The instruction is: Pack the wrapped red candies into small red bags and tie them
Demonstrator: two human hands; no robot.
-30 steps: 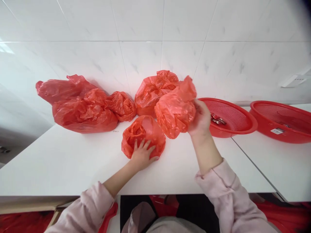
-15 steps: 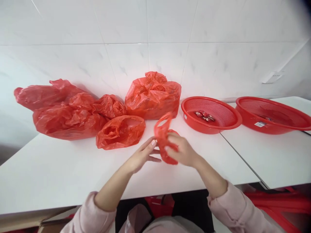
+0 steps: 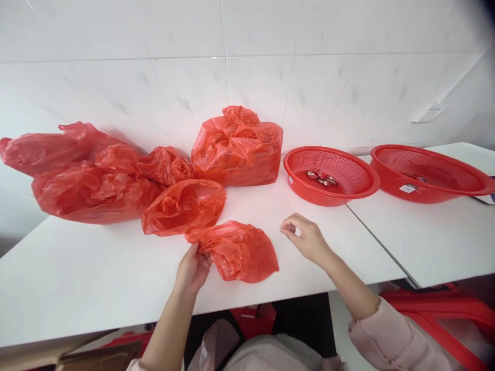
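My left hand [image 3: 194, 269] grips a thin red plastic bag [image 3: 247, 252] by its left end, thumb and fingers pinched on the film. The bag spreads out crumpled to the right, low over the white table. To the right of it, apart from the bag, is my right hand [image 3: 305, 237], its fingers curled in toward the thumb with nothing visible in them. Just behind the held bag sits another red plastic bag [image 3: 183, 208] with its mouth open, and the two overlap in view.
Filled red bags [image 3: 96, 193] crowd the back left, and a large one [image 3: 237, 154] stands against the tiled wall. At right are a red basket [image 3: 332, 198] with several small wrapped packets [image 3: 320, 178] and a larger red basket [image 3: 413, 190]. A red stool [image 3: 436, 314] is below the table.
The red bag, bunched between both hands before, is now spread out further left in my left hand. My right hand has let go and moved right. The view has shifted slightly.
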